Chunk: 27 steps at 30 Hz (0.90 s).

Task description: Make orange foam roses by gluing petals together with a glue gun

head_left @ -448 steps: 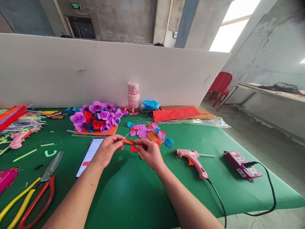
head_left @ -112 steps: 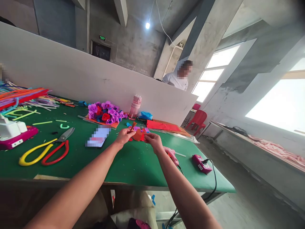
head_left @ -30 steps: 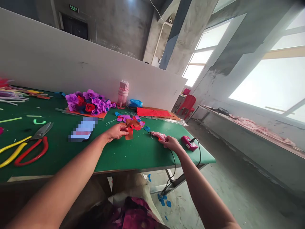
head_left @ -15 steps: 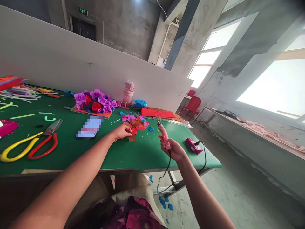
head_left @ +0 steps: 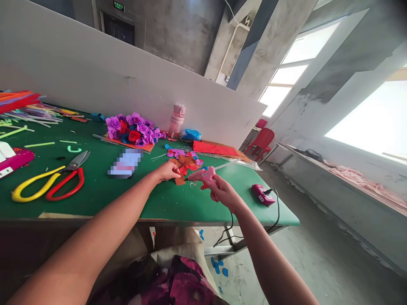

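Head view: your left hand (head_left: 168, 170) pinches the brown foam piece (head_left: 179, 179) flat on the green table (head_left: 159, 199), just before the loose petal pile (head_left: 184, 156). Your right hand (head_left: 222, 192) grips the pink glue gun (head_left: 203, 175), nozzle toward the piece; keep fingertips clear and apply a thin bead.

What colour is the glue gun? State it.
Pink, seen in the head view: the glue gun held in the right hand.
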Motion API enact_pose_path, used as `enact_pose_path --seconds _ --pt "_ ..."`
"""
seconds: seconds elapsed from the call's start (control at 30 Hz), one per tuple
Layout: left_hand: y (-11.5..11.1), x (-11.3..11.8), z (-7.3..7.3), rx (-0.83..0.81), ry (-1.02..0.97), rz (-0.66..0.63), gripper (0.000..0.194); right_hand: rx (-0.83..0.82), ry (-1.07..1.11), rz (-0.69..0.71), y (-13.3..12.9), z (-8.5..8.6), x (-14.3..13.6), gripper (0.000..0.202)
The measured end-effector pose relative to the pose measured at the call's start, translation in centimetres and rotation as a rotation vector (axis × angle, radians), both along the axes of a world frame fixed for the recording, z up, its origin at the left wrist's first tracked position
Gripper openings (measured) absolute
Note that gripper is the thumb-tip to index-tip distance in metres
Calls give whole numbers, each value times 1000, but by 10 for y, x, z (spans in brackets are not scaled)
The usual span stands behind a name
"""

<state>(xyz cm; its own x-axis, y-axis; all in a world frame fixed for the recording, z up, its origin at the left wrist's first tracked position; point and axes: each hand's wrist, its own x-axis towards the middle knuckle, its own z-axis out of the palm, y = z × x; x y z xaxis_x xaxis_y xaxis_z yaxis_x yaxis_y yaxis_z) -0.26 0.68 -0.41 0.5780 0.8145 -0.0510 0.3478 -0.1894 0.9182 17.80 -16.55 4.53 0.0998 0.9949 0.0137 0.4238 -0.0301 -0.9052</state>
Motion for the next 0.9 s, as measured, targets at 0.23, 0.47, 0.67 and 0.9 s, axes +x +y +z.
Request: enact_pose_path --seconds 0.23,0.47,0.67,0.9 --pt "-2 0 4 30 2 -18 18 97 -380 59 9 -7 -8 19" --pt "-3 -2 3 56 -25 -47 17 125 -570 40 11 -5 -12 13" --pt "-3 -2 3 72 -32 -48 20 136 -617 56 14 -6 -14 15" --pt "-3 -3 4 73 -32 -54 22 135 -646 56 15 -6 -16 13"
